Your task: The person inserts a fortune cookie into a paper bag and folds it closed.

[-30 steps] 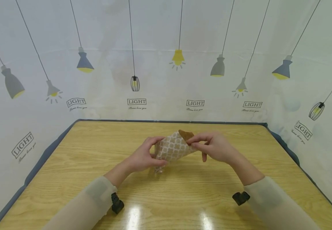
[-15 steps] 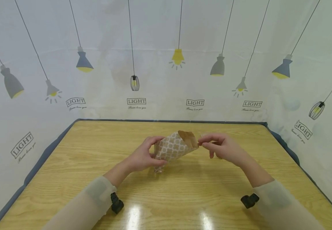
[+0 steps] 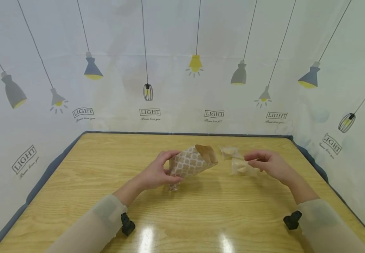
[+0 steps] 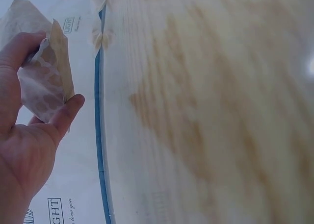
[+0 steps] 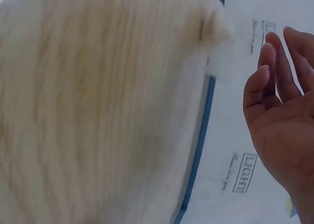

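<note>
My left hand (image 3: 158, 171) grips a brown paper bag (image 3: 190, 162) with a white lattice pattern, thumb on the near side and fingers over the far side. The bag is tilted, its mouth facing right with the plain brown inside of the paper visible. On the table right of the mouth lie two small clear packets, a farther packet (image 3: 229, 152) and a nearer packet (image 3: 242, 166), each with a pale tan piece inside. Just right of them my right hand (image 3: 272, 165) hovers, fingertips close by the nearer packet. In the right wrist view its fingers are loosely bent, holding nothing.
A light wooden table (image 3: 182, 214) with a dark blue edge (image 3: 189, 133) runs back to a pale backdrop (image 3: 176, 80) printed with hanging lamps. Each sleeve bears a black wrist camera, such as the right camera (image 3: 292, 220).
My right hand has moved from the bag's mouth toward the right, and the two packets are now in plain sight on the table. The left hand and bag have hardly moved.
</note>
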`<state>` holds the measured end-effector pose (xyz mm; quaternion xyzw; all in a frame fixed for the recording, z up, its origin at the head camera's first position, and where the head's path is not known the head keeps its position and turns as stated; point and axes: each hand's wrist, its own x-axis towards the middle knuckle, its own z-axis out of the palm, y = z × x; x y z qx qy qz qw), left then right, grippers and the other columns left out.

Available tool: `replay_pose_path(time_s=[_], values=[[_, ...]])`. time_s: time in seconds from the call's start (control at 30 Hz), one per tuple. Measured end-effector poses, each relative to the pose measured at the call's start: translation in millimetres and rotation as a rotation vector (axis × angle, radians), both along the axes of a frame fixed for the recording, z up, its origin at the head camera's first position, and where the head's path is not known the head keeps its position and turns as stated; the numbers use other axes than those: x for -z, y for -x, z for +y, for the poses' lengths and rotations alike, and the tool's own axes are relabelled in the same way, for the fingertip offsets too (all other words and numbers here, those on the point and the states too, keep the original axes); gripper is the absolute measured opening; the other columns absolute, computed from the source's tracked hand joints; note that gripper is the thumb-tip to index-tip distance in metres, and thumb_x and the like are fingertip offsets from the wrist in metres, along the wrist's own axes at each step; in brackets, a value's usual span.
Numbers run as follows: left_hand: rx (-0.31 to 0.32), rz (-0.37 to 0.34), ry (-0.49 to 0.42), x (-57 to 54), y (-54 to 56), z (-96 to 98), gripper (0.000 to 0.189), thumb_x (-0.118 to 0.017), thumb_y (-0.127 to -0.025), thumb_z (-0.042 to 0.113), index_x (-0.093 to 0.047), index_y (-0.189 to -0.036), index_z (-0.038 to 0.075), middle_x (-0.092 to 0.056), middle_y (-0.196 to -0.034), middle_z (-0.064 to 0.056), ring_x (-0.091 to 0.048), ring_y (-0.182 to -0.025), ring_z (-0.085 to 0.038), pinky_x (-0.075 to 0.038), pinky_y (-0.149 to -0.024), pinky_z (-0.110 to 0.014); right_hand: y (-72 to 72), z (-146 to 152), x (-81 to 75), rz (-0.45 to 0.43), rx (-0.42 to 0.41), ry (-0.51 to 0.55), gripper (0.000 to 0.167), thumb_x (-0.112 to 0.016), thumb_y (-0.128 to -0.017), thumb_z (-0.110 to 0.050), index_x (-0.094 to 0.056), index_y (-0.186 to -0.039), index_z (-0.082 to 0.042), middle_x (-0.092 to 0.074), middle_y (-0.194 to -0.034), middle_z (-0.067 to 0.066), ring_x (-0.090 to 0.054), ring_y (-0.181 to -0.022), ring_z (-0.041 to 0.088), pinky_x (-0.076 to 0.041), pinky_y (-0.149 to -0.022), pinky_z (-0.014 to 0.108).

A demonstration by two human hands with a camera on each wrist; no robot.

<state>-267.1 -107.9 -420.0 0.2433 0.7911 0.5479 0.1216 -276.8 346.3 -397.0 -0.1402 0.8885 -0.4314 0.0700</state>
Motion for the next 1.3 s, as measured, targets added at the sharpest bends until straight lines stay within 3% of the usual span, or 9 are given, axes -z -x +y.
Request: replay_pose_path(time_s=[0.13,0.3,0.6,0.83,1.1,1.3], values=[[-0.001,0.004,0.002,1.2,-0.1,0.3,0.087,-0.090,-0.091,0.010,-0.044,-0.165,0.019,-0.039,-0.154,-0.017,-0.046,-0.144,-0.040,-0.064,-0.108,-0.042,2.2,8.8,5.0,-0.025,-0.009,-0.081,0.040,-0.071,-0.109,-0.030,-0.071,-0.145,-0.011,-0.064,-0.151,0.019,-0.065,-0.120,0.026,-0.058,-0.095,0.040],[0.003,0.009,-0.002,1.3,-0.6,0.2,0.087,-0.090,-0.091,0.010,-0.044,-0.164,0.018,-0.039,-0.154,-0.017,-0.047,-0.144,-0.040,-0.064,-0.108,-0.043,7.0,12.5,11.7,-0.074,-0.052,-0.137,0.046,-0.074,-0.106,-0.032,-0.069,-0.150,-0.019,-0.055,-0.161,0.018,-0.054,-0.130,0.034,-0.055,-0.095,0.040],[0.006,0.009,-0.008,1.6,-0.5,-0.5,0.086,-0.090,-0.091,0.010,-0.044,-0.164,0.017,-0.039,-0.154,-0.018,-0.046,-0.144,-0.042,-0.064,-0.108,-0.042,15.6,9.9,19.6,-0.091,-0.130,-0.220,0.059,-0.081,-0.102,-0.032,-0.061,-0.156,-0.018,-0.053,-0.162,0.022,-0.061,-0.124,0.032,-0.056,-0.098,0.042],[-0.003,0.004,0.006,-0.9,-1.4,-0.9,0.086,-0.090,-0.092,0.011,-0.045,-0.164,0.019,-0.039,-0.155,-0.016,-0.046,-0.145,-0.040,-0.064,-0.108,-0.043,17.7,4.4,21.9,-0.119,-0.141,-0.181,0.059,-0.084,-0.098,-0.021,-0.058,-0.150,-0.013,-0.047,-0.158,0.025,-0.052,-0.116,0.031,-0.048,-0.094,0.039],[0.015,0.005,-0.002,1.7,0.2,-1.3,0.085,-0.089,-0.093,0.011,-0.044,-0.164,0.018,-0.038,-0.156,-0.018,-0.046,-0.145,-0.040,-0.063,-0.109,-0.043,12.2,-1.2,19.5,-0.014,-0.083,-0.217,0.040,-0.075,-0.106,-0.023,-0.067,-0.144,-0.015,-0.063,-0.141,0.018,-0.056,-0.102,0.026,-0.051,-0.081,0.037],[0.016,0.006,0.004,-0.6,-0.7,-0.8,0.085,-0.089,-0.093,0.011,-0.044,-0.164,0.018,-0.039,-0.155,-0.017,-0.047,-0.143,-0.038,-0.064,-0.108,-0.043,-2.0,-10.8,1.5,0.117,-0.073,-0.173,0.047,-0.062,-0.114,-0.036,-0.061,-0.157,-0.016,-0.065,-0.151,0.018,-0.062,-0.132,0.040,-0.057,-0.098,0.048]])
